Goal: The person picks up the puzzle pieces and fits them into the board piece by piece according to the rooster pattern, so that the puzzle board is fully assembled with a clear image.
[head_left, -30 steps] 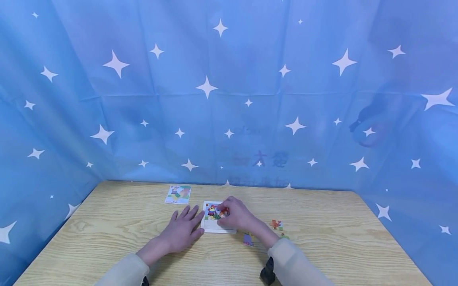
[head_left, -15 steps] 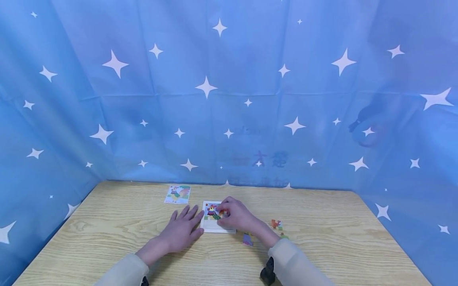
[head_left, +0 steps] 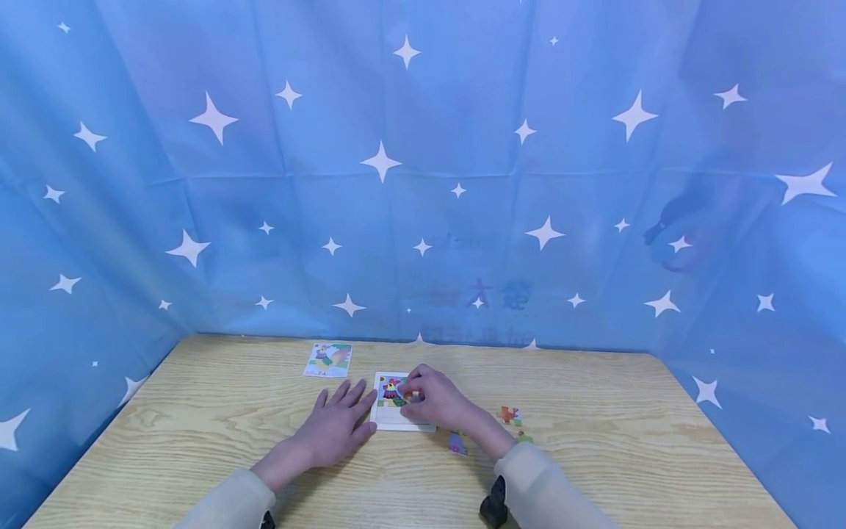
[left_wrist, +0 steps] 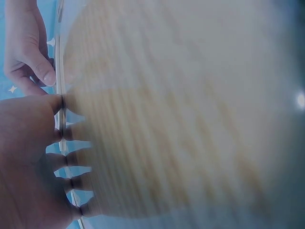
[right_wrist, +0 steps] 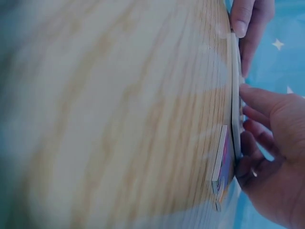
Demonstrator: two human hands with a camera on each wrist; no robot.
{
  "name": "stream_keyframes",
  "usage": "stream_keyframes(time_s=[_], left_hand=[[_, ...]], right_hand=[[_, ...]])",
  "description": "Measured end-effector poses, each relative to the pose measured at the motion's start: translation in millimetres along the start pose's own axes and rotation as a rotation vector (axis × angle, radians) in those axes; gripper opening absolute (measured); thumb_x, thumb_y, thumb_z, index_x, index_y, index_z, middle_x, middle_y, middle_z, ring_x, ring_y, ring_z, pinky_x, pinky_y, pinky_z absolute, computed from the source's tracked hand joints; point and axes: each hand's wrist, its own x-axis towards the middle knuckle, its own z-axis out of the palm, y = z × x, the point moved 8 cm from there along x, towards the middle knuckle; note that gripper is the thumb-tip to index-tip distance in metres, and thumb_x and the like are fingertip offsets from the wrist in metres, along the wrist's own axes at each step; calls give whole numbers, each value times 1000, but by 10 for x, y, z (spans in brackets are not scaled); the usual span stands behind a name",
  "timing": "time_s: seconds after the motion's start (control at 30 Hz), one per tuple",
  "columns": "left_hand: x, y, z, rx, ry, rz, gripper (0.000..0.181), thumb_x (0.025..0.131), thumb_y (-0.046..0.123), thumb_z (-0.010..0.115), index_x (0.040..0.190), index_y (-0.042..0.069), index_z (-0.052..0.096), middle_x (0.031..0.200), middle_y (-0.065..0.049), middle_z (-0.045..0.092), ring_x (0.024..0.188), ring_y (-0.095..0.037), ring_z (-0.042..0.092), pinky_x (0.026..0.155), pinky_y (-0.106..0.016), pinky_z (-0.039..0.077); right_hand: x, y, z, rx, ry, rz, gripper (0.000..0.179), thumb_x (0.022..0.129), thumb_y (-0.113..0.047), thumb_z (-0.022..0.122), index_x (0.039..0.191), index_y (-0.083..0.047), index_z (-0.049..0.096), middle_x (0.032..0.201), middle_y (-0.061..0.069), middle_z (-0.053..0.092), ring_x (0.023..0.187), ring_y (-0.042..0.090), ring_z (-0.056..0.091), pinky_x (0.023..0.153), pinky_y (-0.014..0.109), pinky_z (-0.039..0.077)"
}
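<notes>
A white-framed jigsaw puzzle tray [head_left: 390,420] lies on the table, several pieces in its upper part showing a rooster [head_left: 391,388]. My right hand [head_left: 439,398] is over the tray's right side, thumb and fingers curled around a puzzle piece [head_left: 413,397], mostly hidden beneath them. My left hand [head_left: 333,433] rests flat with spread fingers, its index finger and thumb at the tray's left edge. The right wrist view shows the right thumb and curled fingers [right_wrist: 252,138] close on the tray's surface; the left wrist view shows the left hand [left_wrist: 28,162] flat on the wood.
Right of the tray lie loose pieces: a purple one [head_left: 458,443], an orange one [head_left: 509,416] and a green one [head_left: 524,437] partly behind the right forearm. A picture card [head_left: 327,360] lies up left. A blue starred curtain [head_left: 423,184] surrounds the wooden table [head_left: 595,426].
The right hand's fingers shift very slightly over the puzzle piece in the tray. My left hand and the loose pieces stay where they were.
</notes>
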Motion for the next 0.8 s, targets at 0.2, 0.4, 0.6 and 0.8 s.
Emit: stream_keyframes(time_s=[0.2, 0.4, 0.6, 0.8], left_hand=[[27, -35, 23, -6, 19, 27, 59, 108, 37, 51, 156, 5, 43, 162, -25, 31, 150, -51, 20, 112, -76, 13], [55, -83, 69, 12, 29, 23, 58, 108, 37, 52, 157, 7, 43, 163, -23, 30, 150, -49, 19, 112, -75, 14], [28, -32, 24, 4, 7, 21, 58, 108, 36, 52, 156, 5, 43, 162, -25, 32, 150, -50, 21, 112, -76, 14], [-11, 17, -15, -7, -4, -4, 58, 108, 38, 53, 156, 5, 44, 162, -23, 33, 150, -48, 22, 113, -74, 15]], right_hand=[[10, 17, -12, 5, 15, 25, 28, 91, -12, 80, 117, -1, 77, 113, 3, 59, 88, 14, 59, 76, 31, 49], [9, -15, -27, -31, 28, 5, 23, 90, -11, 81, 112, -2, 79, 109, 2, 59, 92, 18, 59, 78, 33, 50], [-3, -40, -14, -58, -4, -9, 23, 93, -13, 79, 114, -4, 79, 109, 1, 58, 93, 19, 58, 78, 32, 49], [-67, 9, -89, 28, 0, 1, 28, 99, -16, 71, 124, -5, 73, 117, 4, 59, 90, 14, 56, 76, 31, 49]])
